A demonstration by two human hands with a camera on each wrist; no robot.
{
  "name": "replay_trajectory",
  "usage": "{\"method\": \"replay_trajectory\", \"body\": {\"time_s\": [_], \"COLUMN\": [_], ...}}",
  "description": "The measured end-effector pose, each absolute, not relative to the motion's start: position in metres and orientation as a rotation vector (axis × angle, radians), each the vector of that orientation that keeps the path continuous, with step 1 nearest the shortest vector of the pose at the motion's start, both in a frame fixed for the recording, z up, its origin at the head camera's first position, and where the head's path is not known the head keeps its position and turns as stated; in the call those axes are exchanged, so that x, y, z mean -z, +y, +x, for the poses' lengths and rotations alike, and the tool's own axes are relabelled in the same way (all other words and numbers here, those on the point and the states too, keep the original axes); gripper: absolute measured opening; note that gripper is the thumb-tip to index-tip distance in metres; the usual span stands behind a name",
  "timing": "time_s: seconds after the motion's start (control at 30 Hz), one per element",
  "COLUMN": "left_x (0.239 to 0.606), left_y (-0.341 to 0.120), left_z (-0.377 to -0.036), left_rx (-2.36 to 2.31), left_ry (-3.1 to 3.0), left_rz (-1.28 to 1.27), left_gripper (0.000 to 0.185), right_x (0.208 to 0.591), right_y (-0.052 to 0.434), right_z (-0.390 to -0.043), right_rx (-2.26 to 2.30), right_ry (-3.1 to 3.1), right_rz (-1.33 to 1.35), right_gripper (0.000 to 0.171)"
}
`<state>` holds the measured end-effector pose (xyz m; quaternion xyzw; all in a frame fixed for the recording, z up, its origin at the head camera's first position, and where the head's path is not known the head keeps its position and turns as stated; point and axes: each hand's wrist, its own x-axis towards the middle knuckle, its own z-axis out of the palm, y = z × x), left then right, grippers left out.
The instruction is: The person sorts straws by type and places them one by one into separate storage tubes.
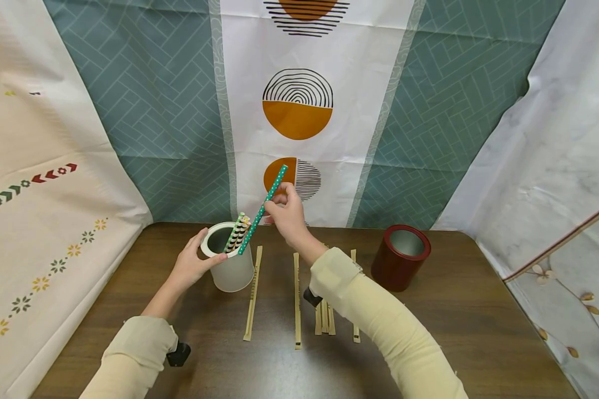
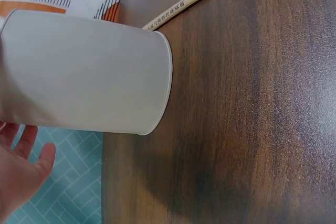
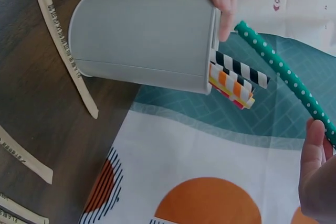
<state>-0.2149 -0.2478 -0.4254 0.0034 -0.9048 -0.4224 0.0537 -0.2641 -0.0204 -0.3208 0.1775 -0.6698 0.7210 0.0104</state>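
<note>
Two cups: white cup point(image 1: 229, 266), red cup point(image 1: 400, 257). One green dotted straw point(image 1: 263, 209).

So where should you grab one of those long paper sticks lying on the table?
Probably at one end, from above. Each wrapped chopstick lies flat on the table, long and thin, so fingers can't get underneath the middle easily. Pinch the near end by its two edges and tip it up. The lone one beside the white cup has free space around it, so it is easiest.
</note>
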Motion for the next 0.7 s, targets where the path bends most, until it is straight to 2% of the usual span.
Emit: {"method": "replay_trajectory", "body": {"time_s": [0.27,0.7], "left_x": [0.425,0.426], "left_y": [-0.248,-0.248], "left_z": [-0.215,-0.216], "left_rx": [1.284,1.287], "left_ry": [-2.748,-2.755], "left_rz": [0.007,0.012], "left_gripper": [0.091,0.092], "right_x": [0.306,0.336], "right_y": [-0.024,-0.040], "right_z": [-0.248,-0.242], "right_rx": [-2.252,-2.277], "right_ry": [-2.047,-2.065], "right_rz": [0.494,0.390], "right_gripper": [0.028,0.029]}}
